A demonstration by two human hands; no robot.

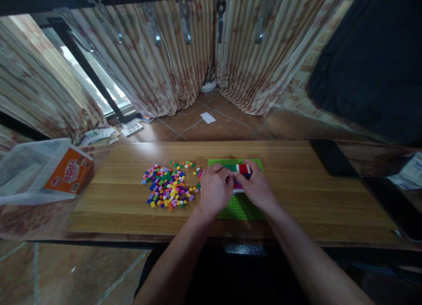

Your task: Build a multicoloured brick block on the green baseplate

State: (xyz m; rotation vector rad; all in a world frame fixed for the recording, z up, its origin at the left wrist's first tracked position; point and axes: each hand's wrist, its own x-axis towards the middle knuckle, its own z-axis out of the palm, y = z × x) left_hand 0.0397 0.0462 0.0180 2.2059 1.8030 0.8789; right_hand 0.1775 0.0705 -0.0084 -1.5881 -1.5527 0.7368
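Observation:
A green studded baseplate point(242, 210) lies on the wooden table, with a low build of toy bricks point(244, 169) on it. Red, white, green and magenta bricks show in the build; the rest is behind my fingers. My left hand point(215, 190) is over the build's left part, its fingers curled into a pinch. Whatever sits between those fingertips is hidden. At the build's right end, my right hand point(259, 186) grips it, thumb at the near side and index finger at the far side.
Many loose coloured bricks point(166, 184) are spread left of the baseplate. A clear plastic bin point(29, 164) with an orange label stands at the table's left end. Toward the right lie a dark flat object point(332, 157) and a second black one point(394, 204).

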